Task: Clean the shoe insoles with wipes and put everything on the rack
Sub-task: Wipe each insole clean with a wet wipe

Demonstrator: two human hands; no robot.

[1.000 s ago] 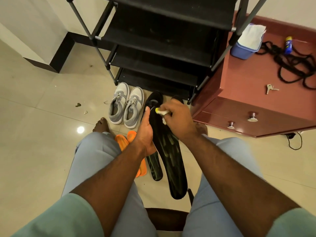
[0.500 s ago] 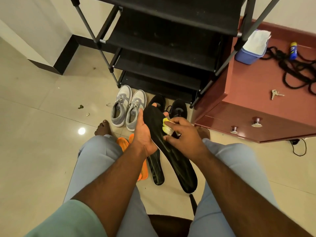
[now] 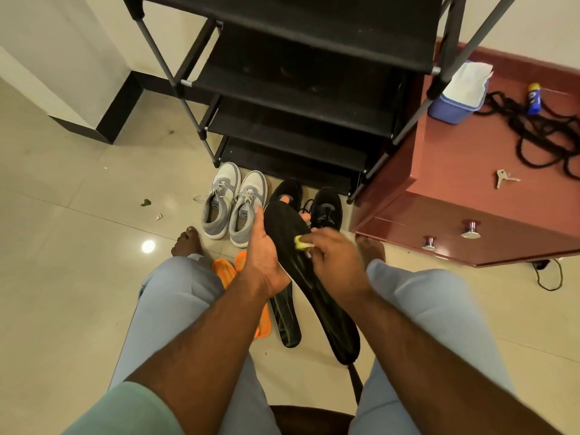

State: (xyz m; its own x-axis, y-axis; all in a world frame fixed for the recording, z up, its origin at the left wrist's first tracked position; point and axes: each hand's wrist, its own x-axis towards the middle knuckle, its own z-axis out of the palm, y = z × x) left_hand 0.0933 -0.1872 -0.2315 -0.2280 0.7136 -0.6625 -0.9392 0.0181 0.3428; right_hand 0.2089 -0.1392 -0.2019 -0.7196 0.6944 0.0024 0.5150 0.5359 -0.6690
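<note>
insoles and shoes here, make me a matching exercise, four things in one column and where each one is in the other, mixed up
Things
1. grey sneakers
2. orange insoles
3. keys
4. wipe

Places
A. pinched in the right hand
B. on the red cabinet top
C. on the floor under the left forearm
D. on the floor in front of the black rack

Pairs: 1-D, 2-C, 3-B, 4-A

Just one view here, a wide-angle cam on the seated person's head, tilted forward and down over their own lap. Both forearms come in from the bottom edge, close to the lens. Further out it catches the floor (image 3: 62,189), the black rack (image 3: 298,89) dead ahead and a reddish cabinet (image 3: 470,171) to the right.
</note>
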